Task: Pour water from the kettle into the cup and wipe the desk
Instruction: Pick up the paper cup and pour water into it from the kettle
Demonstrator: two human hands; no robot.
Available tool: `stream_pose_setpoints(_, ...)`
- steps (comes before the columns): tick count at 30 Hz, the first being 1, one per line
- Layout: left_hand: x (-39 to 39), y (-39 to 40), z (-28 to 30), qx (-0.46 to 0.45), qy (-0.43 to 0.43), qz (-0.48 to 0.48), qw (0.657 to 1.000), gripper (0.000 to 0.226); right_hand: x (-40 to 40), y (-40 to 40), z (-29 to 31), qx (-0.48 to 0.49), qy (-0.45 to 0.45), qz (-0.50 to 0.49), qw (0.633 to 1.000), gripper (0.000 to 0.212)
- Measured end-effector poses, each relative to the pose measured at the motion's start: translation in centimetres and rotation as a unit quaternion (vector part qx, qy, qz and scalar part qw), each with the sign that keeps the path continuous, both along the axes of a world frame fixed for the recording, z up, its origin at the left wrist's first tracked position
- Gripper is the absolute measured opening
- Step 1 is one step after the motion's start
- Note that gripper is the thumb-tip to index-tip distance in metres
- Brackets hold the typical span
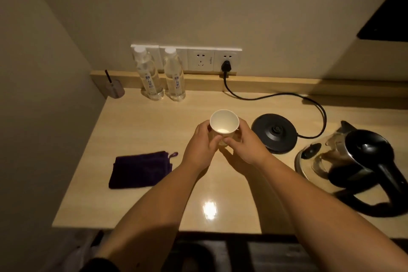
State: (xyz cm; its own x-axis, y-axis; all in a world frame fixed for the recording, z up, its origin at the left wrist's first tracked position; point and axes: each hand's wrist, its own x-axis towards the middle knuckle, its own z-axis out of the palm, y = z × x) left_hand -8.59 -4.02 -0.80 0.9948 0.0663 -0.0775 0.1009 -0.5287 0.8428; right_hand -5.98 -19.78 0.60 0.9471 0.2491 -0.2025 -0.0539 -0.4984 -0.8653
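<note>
A white paper cup [224,122] stands upright in the middle of the light wooden desk [154,126]. My left hand [202,147] and my right hand [241,143] wrap around its sides, thumbs meeting in front. The cup's inside looks empty. A glass kettle [348,157] with a black lid and handle sits at the right, off its round black base [274,132], which lies between kettle and cup. A folded dark purple cloth [141,169] lies flat to the left of my left forearm.
Two clear water bottles [160,74] stand at the back against the wall sockets [201,59]. A black cord [276,97] runs from the plug to the kettle base. A small holder with a dark stick [114,87] sits in the back left corner. Walls close the left and back.
</note>
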Motion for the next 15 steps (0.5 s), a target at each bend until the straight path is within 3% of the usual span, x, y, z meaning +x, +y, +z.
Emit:
stream_pose_setpoints(8, -9.2, -3.1, 1.2, 0.007, 0.008, 0.029, 1.000, 0.059, -7.9, -2.5, 0.0, 0.036, 0.038, 0.026, 0.998, 0.070)
stream_pose_setpoints(15, -11.7, -4.4, 0.7, 0.002, 0.021, 0.009, 1.000, 0.059, -10.5, -4.0, -0.6, 0.010, 0.040, 0.031, 0.999, 0.073)
